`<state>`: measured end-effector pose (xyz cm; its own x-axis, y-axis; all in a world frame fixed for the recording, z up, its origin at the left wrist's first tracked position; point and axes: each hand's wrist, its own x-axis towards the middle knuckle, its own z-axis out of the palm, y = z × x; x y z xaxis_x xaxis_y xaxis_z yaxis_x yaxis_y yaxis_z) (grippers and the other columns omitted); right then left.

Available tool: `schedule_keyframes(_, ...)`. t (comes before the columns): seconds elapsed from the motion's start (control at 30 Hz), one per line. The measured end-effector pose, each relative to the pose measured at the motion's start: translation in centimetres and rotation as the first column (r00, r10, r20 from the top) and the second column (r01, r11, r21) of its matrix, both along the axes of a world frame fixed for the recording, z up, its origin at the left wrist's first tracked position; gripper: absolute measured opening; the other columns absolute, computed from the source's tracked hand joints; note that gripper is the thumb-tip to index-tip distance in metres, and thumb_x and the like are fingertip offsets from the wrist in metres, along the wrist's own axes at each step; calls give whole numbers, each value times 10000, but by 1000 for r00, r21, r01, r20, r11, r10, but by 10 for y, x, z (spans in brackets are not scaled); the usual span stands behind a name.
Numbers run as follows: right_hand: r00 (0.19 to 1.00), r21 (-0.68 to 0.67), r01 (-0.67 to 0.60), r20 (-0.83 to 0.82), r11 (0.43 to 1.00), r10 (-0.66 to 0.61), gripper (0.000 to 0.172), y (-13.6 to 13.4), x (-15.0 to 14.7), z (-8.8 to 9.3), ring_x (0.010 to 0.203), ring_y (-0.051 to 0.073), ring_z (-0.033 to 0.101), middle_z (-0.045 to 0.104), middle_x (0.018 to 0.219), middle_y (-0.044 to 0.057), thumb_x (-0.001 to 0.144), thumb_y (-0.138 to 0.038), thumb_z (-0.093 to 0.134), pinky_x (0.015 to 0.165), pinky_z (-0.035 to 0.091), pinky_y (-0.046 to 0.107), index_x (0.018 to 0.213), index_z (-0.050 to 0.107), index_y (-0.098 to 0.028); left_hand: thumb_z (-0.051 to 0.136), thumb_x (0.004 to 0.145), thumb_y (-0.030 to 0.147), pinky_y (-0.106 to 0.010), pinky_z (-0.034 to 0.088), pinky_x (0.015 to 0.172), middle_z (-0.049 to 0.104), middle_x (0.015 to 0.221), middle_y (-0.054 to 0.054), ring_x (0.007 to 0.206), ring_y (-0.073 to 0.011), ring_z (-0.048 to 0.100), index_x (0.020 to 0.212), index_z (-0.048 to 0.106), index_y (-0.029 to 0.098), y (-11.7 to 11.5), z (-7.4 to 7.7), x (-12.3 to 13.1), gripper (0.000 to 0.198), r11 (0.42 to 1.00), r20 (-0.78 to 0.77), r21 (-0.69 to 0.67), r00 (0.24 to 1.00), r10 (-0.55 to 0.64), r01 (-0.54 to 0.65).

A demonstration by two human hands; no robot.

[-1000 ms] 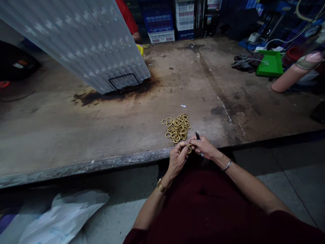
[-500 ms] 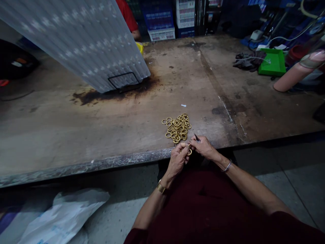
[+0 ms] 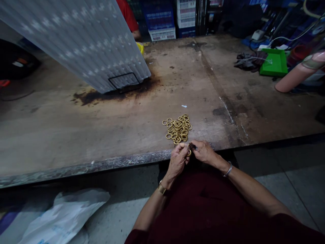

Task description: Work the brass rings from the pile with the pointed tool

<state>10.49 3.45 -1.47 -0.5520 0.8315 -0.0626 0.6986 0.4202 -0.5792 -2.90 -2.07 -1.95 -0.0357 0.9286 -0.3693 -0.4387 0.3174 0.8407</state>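
My left hand (image 3: 178, 157) is closed on a brass-coloured ring (image 3: 189, 153) at the front edge of the table. Pressed close beside it, my right hand (image 3: 203, 150) pinches a small dark pointed tool (image 3: 193, 146), perhaps a blade; most of it is hidden by the fingers. The tool meets the ring, or comes very near it. Just beyond both hands lies a loose pile of similar brass-coloured rings (image 3: 178, 128) on the wooden table (image 3: 137, 125).
A leaning stack of translucent ribbed panels (image 3: 101, 51) rests in a black wire stand (image 3: 124, 82) at the back left. Right of it are a green tray (image 3: 275, 64) and a pink cylinder (image 3: 291, 79). A person's red sleeve (image 3: 128, 17) shows behind the panels. A white bag (image 3: 66, 213) lies below left.
My right hand has turned, and the dark tool that pointed up and away now points toward the ring in my left hand. The left hand and the pile stay nearly the same.
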Motion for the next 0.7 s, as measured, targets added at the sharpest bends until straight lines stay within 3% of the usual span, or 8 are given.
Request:
schedule_keyframes(0.3, 989, -72, -84, 112, 994, 92, 229, 2, 1, 15, 727, 167, 599, 692, 813, 60, 787, -128, 474, 634, 330, 239, 943, 633, -182, 666, 713, 546, -146, 312, 384, 491, 569, 76, 408, -31, 412, 792, 503, 178, -2, -4, -4, 410, 999, -186, 42, 982, -22, 30)
schedule_keyframes(0.4, 981, -101, -71, 172, 992, 87, 251, 6, 3, 18, 742, 179, 616, 704, 846, 66, 823, -169, 465, 642, 346, 245, 997, 643, -200, 656, 724, 548, -152, 314, 384, 489, 553, 76, 399, -33, 403, 774, 501, 176, -6, 3, -3, 405, 996, -227, 63, 973, -44, 60)
schedule_keyframes(0.57, 951, -5, 25, 307, 1000, -23, 272, 18, 5, 12, 762, 207, 636, 712, 886, 98, 819, -199, 472, 629, 357, 264, 1034, 638, -184, 651, 732, 543, -165, 305, 395, 490, 539, 64, 408, -40, 397, 760, 523, 169, -18, 23, -3, 397, 958, -137, 52, 952, -274, 283)
schedule_keyframes(0.63, 947, 49, 91, 305, 995, -102, 275, 24, 6, 9, 765, 202, 638, 714, 895, 95, 831, -202, 454, 632, 361, 264, 1040, 634, -188, 660, 736, 514, -169, 298, 400, 505, 565, 56, 417, -40, 402, 773, 535, 165, -22, 18, -4, 372, 921, -84, -4, 918, -388, 389)
schedule_keyframes(0.7, 948, 99, 137, 276, 986, -160, 261, 30, 5, 5, 764, 197, 635, 714, 883, 87, 844, -212, 443, 634, 360, 263, 1018, 636, -195, 672, 731, 480, -170, 271, 395, 519, 591, 48, 421, -37, 401, 775, 540, 162, -23, 1, -5, 347, 892, -31, -74, 893, -449, 446)
